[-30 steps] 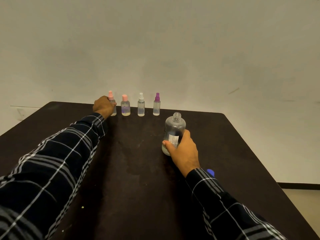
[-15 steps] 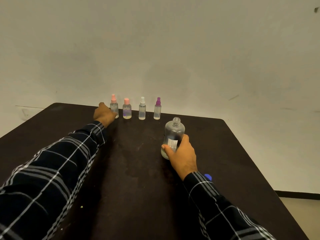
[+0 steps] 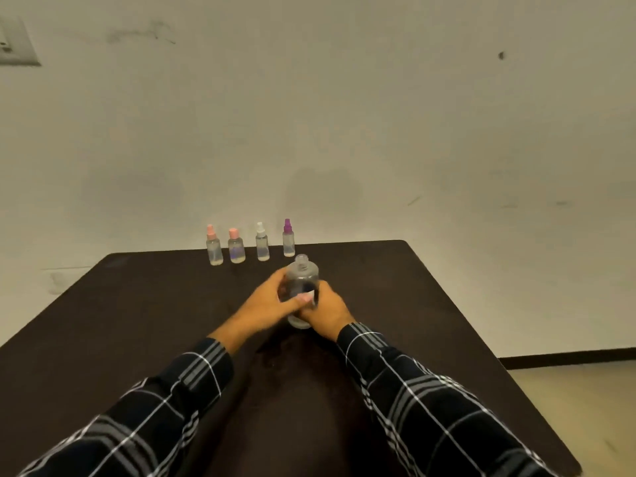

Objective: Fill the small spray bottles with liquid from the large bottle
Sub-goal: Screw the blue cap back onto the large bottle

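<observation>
The large clear bottle (image 3: 303,277) stands upright and uncapped in the middle of the dark table (image 3: 137,321). Both hands hold it: my left hand (image 3: 272,302) wraps it from the left, my right hand (image 3: 327,309) grips its lower right side. Several small spray bottles stand in a row at the far edge: one with a pink sprayer (image 3: 214,246), one with a pink cap (image 3: 236,246), one with a white sprayer (image 3: 262,242), one with a purple sprayer (image 3: 288,238). All look capped, each with a little clear liquid.
The table's right edge (image 3: 499,356) drops to a pale floor. A plain wall stands right behind the row of small bottles. A wall switch plate (image 3: 15,46) sits at the upper left.
My left hand has left the pink-sprayer bottle and come back to grip the large bottle beside my right hand. The view has tilted up. The blue cap by my right wrist is out of sight.
</observation>
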